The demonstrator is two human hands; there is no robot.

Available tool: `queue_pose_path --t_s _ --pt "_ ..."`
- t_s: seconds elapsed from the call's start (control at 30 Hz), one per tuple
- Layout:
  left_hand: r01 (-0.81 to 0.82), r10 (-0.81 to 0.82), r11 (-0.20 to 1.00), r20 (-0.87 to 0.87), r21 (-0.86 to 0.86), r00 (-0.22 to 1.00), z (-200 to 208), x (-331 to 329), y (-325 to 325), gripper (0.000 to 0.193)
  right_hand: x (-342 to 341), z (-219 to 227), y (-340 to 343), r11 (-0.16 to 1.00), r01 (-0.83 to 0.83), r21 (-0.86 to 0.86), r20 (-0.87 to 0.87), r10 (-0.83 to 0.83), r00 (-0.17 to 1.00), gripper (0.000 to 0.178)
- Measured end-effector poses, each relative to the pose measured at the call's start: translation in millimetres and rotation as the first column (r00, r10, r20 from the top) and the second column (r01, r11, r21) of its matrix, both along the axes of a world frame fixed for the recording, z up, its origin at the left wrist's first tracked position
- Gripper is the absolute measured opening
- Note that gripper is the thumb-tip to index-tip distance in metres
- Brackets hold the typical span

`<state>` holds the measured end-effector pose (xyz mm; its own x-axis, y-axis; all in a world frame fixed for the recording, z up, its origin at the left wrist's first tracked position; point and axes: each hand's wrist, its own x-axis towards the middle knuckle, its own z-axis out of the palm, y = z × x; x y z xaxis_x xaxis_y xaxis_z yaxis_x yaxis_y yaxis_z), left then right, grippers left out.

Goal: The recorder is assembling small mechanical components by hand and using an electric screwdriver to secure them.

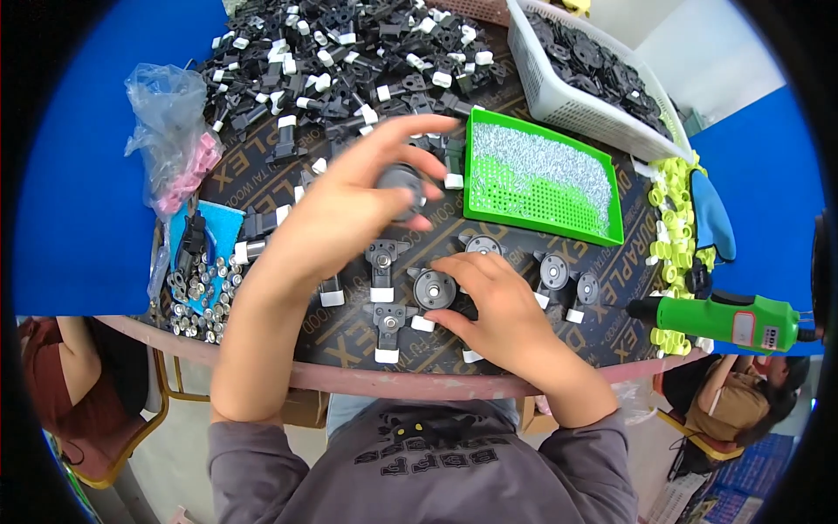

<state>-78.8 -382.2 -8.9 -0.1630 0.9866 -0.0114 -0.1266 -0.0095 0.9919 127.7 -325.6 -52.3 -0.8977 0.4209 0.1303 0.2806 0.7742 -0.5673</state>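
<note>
My left hand (336, 196), somewhat blurred, is raised over the middle of the table with a grey round disc (402, 186) between thumb and fingers. Thumb and fingers of my right hand (499, 307) grip a dark round disc piece (434, 289) lying near the front edge. Just left of it lie two black bracket parts with white ends: one bracket (382, 262) farther off, another bracket (388, 327) nearer. Each has a small metal piece at its centre. A disc-topped part (552, 272) and a similar part (586, 290) lie right of my right hand.
Behind is a heap of black-and-white parts (349, 52). A green tray (541, 229) holds small metal screws; a white basket (559, 96) holds black discs. A green electric screwdriver (724, 321) and yellow rings (672, 218) lie right. Metal cylinders (196, 301) and a plastic bag (166, 105) lie left.
</note>
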Motion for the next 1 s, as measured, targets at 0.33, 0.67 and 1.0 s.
queue_pose_path --t_s 0.33,0.67,1.0 --pt "-0.028 0.003 0.999 -0.607 -0.030 0.794 72 34 43 0.034 8 -6 8 0.999 0.034 0.003 -0.083 -0.034 0.996 0.049" --pt "0.299 -0.261 0.953 -0.359 0.052 0.896 128 27 95 0.069 7 -5 6 1.000 -0.024 0.004 -0.073 0.025 0.997 0.047" --pt "-0.137 0.138 0.989 -0.023 0.060 0.990 -7 4 9 0.041 4 5 2 0.986 -0.011 -0.169 0.057 0.021 0.998 0.052"
